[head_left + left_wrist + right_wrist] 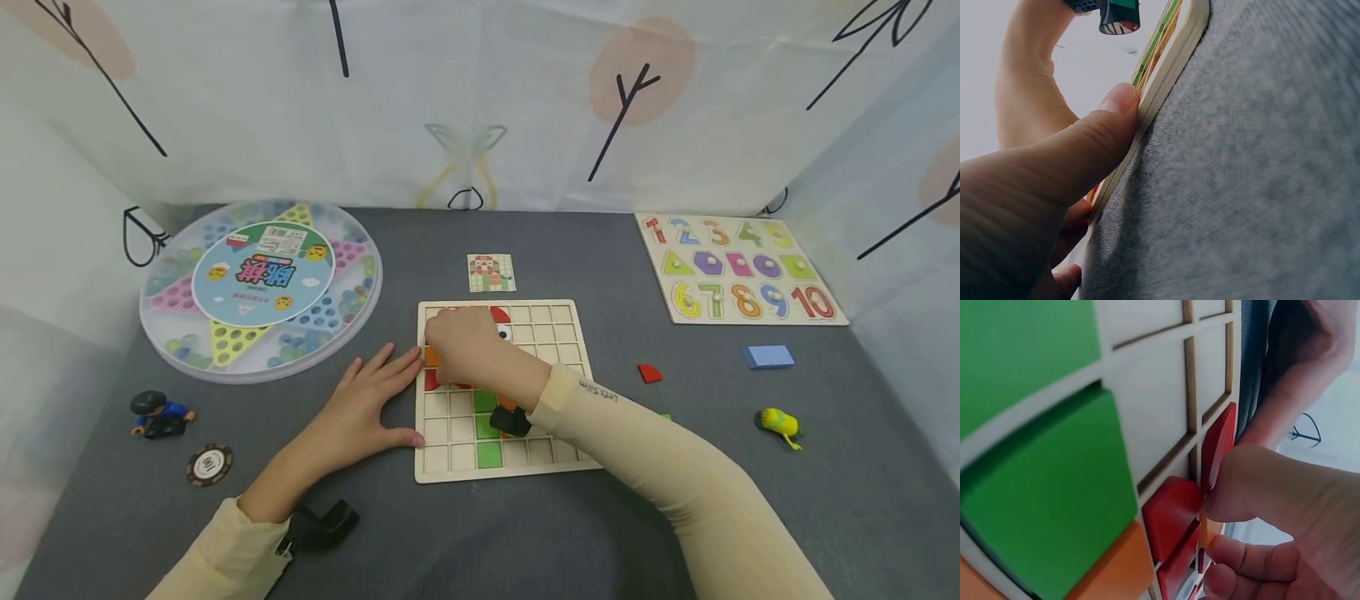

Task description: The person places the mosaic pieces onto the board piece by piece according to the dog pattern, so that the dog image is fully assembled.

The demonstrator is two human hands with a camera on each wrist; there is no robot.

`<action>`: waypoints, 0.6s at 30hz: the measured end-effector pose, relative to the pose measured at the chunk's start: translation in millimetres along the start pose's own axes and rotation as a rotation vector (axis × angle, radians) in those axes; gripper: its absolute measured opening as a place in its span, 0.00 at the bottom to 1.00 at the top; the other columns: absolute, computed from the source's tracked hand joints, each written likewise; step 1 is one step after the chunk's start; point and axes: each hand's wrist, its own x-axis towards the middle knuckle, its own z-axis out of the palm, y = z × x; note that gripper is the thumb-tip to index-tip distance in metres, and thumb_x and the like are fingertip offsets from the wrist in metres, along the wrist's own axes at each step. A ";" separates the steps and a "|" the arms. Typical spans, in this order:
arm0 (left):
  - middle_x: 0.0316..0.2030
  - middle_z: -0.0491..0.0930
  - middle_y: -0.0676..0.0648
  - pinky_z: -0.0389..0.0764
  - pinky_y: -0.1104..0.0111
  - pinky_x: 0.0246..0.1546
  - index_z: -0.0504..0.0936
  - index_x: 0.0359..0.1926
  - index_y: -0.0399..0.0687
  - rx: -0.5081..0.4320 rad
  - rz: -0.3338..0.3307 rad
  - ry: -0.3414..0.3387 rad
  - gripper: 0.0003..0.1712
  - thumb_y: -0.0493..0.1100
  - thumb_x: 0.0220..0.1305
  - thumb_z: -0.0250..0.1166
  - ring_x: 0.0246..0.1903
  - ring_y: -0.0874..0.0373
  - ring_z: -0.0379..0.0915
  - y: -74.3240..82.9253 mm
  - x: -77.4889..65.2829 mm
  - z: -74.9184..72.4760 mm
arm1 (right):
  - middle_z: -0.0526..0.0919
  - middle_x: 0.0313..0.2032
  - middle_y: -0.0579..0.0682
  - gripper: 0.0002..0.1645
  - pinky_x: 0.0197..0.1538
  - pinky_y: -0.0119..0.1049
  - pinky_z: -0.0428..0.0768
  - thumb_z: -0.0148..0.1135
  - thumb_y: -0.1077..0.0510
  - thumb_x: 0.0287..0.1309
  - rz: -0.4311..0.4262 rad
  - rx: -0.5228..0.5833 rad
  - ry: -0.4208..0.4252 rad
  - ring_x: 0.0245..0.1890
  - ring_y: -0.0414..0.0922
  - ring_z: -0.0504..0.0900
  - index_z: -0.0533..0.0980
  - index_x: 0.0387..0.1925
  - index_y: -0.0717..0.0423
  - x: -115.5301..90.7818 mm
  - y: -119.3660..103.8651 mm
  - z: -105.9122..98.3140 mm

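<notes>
A wooden grid board [450,458] lies flat on the grey table, with red, orange and green tiles in some squares. My left hand [375,400] has its fingers spread along the board's left edge; the thumb [1119,103] touches that edge in the left wrist view. Over the board's upper left part, my right hand [468,342] has its fingers curled downward. In the right wrist view its thumb and fingers pinch an orange tile [1212,530], beside a red tile [1217,440]. The hand hides part of the grid. Nearer that camera is a green tile [1054,494].
Behind the board lies a small pattern card [491,273]. Left are a round marble game board [360,342], a toy figure [161,415] and a chip [209,464]. Right are a number puzzle [750,271], a red piece [649,373], a blue block [769,357] and a yellow toy [780,423].
</notes>
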 end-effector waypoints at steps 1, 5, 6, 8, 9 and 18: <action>0.67 0.50 0.54 0.39 0.43 0.59 0.55 0.67 0.54 0.000 0.000 -0.002 0.56 0.67 0.38 0.66 0.67 0.48 0.35 -0.1 0.2 0.3 | 0.76 0.25 0.43 0.15 0.25 0.36 0.74 0.66 0.46 0.39 0.003 -0.001 -0.004 0.26 0.42 0.75 0.78 0.32 0.45 -0.1 0.4 0.2; 0.67 0.49 0.54 0.39 0.43 0.60 0.55 0.67 0.53 0.001 -0.003 -0.004 0.56 0.67 0.38 0.66 0.67 0.48 0.36 -0.4 0.5 1.0 | 0.75 0.27 0.43 0.18 0.23 0.36 0.74 0.66 0.44 0.38 0.017 0.013 -0.007 0.24 0.42 0.74 0.76 0.33 0.47 -2.0 4.9 -3.4; 0.67 0.49 0.54 0.39 0.43 0.60 0.55 0.67 0.53 0.001 -0.005 -0.003 0.56 0.67 0.38 0.66 0.67 0.48 0.36 -0.5 0.5 1.2 | 0.75 0.27 0.43 0.19 0.22 0.36 0.73 0.66 0.43 0.39 0.018 0.017 -0.002 0.23 0.42 0.74 0.76 0.32 0.48 -3.4 6.7 -5.5; 0.67 0.50 0.54 0.39 0.43 0.60 0.56 0.66 0.52 0.000 -0.011 -0.003 0.56 0.67 0.37 0.66 0.67 0.48 0.36 -0.7 0.4 1.5 | 0.74 0.27 0.43 0.20 0.21 0.35 0.73 0.65 0.42 0.38 0.025 0.028 0.006 0.22 0.42 0.73 0.75 0.32 0.49 -8.7 11.6 -11.1; 0.67 0.49 0.54 0.39 0.43 0.60 0.56 0.66 0.53 0.001 -0.014 -0.003 0.56 0.68 0.37 0.66 0.67 0.48 0.36 -0.7 0.4 1.8 | 0.74 0.27 0.43 0.20 0.20 0.35 0.72 0.64 0.42 0.38 0.026 0.034 0.016 0.22 0.42 0.73 0.75 0.33 0.49 -13.4 15.0 -13.7; 0.67 0.49 0.54 0.38 0.43 0.60 0.55 0.67 0.52 0.010 -0.017 -0.008 0.57 0.67 0.36 0.67 0.67 0.48 0.35 -0.4 1.0 -0.2 | 0.69 0.20 0.41 0.10 0.16 0.31 0.62 0.61 0.53 0.33 0.016 0.079 0.181 0.17 0.39 0.65 0.72 0.24 0.50 -103.4 53.9 9.7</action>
